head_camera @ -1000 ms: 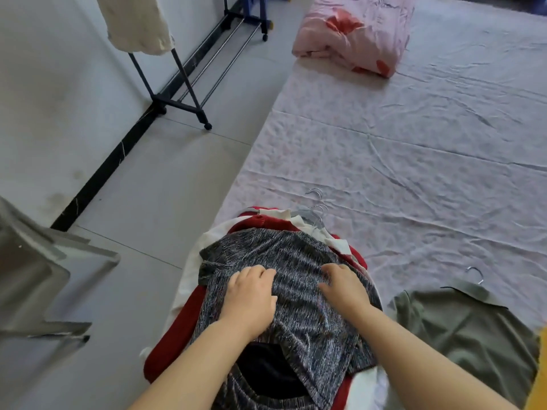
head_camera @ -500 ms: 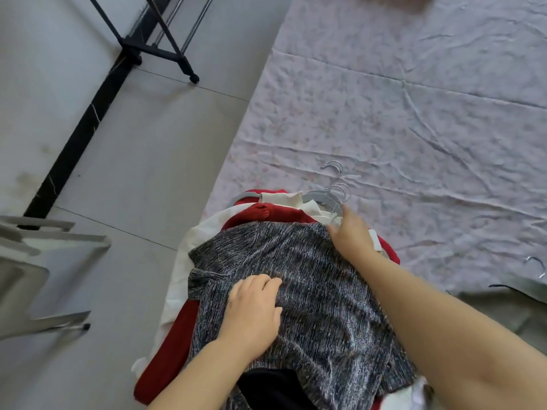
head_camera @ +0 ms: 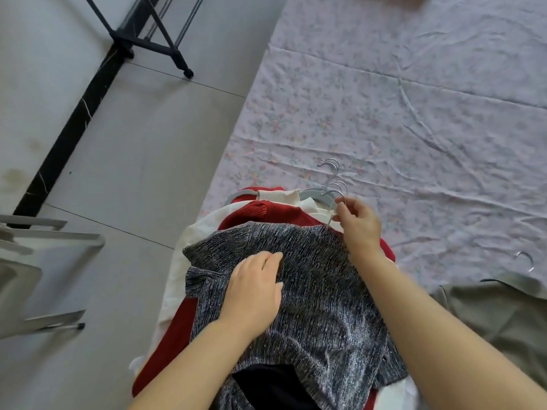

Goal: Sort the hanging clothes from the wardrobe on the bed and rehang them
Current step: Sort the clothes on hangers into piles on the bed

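Note:
A pile of clothes on hangers lies at the near left edge of the bed (head_camera: 384,113). A grey speckled top (head_camera: 319,291) is uppermost, over a red garment (head_camera: 263,214) and a white one (head_camera: 204,229). Several grey hangers with metal hooks (head_camera: 331,184) stick out at the pile's far end. My left hand (head_camera: 254,288) rests flat on the grey top. My right hand (head_camera: 358,223) pinches the metal hook of the top hanger at the collar. An olive green shirt (head_camera: 497,309) on a hanger lies on the bed to the right.
The black foot of a clothes rack (head_camera: 154,39) stands on the grey tiled floor at the upper left, by the wall. A grey chair or stool (head_camera: 32,270) sits at the left edge. Bare sheet stretches beyond the pile.
My right hand moved from the grey top's middle up to the hanger hooks and now pinches one. The left hand stayed on the top. The view tilted down.

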Demonstrator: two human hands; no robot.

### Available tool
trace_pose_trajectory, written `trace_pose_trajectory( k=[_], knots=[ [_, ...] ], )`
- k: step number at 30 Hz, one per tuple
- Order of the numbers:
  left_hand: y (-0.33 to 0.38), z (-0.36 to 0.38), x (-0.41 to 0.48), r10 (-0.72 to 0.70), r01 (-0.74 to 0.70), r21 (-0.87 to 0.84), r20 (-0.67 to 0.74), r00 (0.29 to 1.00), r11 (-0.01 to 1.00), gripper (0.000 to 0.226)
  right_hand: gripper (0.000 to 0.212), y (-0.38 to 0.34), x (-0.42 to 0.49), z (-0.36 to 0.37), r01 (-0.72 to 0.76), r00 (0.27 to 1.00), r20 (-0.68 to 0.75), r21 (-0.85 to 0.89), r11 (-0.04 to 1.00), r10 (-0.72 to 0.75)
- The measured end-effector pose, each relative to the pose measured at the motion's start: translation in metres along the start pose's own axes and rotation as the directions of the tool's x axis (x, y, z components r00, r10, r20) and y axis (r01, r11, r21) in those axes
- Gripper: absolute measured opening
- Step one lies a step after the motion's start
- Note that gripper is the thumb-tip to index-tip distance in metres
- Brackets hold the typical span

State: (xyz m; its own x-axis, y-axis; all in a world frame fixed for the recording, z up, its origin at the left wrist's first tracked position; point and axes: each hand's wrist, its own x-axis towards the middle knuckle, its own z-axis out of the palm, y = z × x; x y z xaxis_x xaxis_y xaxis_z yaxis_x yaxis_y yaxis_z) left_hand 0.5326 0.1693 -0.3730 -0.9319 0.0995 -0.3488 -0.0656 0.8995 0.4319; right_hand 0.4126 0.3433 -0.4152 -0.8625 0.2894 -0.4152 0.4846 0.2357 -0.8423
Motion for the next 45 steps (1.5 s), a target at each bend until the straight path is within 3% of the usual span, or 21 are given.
trace_pose_trajectory(
  k=[5,15,18,21,25,30,34,37,45],
  knots=[
    [0.028,-0.023,0.003,0.061,-0.054,0.048,-0.152,0.987,0.997,0.06,0.026,-0.032,-0.066,-0.033,0.085,0.995,0.042,0.111,0.99,-0.09],
    [0.061,-0.066,-0.065,0.241,-0.209,0.204,-0.149,0.959,0.957,0.056,0.02,-0.092,-0.204,-0.094,0.279,0.959,-0.108,0.187,0.942,-0.262],
    [0.068,-0.086,-0.101,0.359,-0.321,0.19,-0.226,0.905,0.928,0.047,0.024,-0.104,-0.247,-0.109,0.338,0.935,-0.188,0.213,0.917,-0.302],
    [0.074,-0.104,-0.14,0.493,-0.455,0.188,-0.328,0.806,0.87,0.039,0.025,-0.112,-0.291,-0.124,0.389,0.913,-0.228,0.227,0.893,-0.339],
    [0.088,-0.118,-0.19,0.566,-0.528,0.215,-0.42,0.71,0.822,0.037,0.024,-0.117,-0.348,-0.147,0.452,0.871,-0.306,0.189,0.872,-0.385],
    [0.114,-0.124,-0.24,0.618,-0.614,0.195,-0.493,0.613,0.765,0.036,0.019,-0.109,-0.409,-0.185,0.45,0.843,-0.348,0.039,0.892,-0.411],
    [0.142,-0.127,-0.27,0.623,-0.664,0.154,-0.544,0.562,0.732,0.039,0.029,-0.075,-0.449,-0.222,0.342,0.82,-0.33,-0.371,0.863,-0.467],
    [0.164,-0.122,-0.287,0.634,-0.705,0.117,-0.557,0.536,0.699,0.04,0.037,-0.053,-0.473,-0.247,0.313,0.789,-0.318,-0.528,0.789,-0.526],
    [0.221,-0.083,-0.321,0.635,-0.722,0.045,-0.518,0.574,0.69,0.04,0.033,-0.015,-0.501,-0.314,0.29,0.697,-0.383,-0.624,0.726,-0.607]
  ],
)
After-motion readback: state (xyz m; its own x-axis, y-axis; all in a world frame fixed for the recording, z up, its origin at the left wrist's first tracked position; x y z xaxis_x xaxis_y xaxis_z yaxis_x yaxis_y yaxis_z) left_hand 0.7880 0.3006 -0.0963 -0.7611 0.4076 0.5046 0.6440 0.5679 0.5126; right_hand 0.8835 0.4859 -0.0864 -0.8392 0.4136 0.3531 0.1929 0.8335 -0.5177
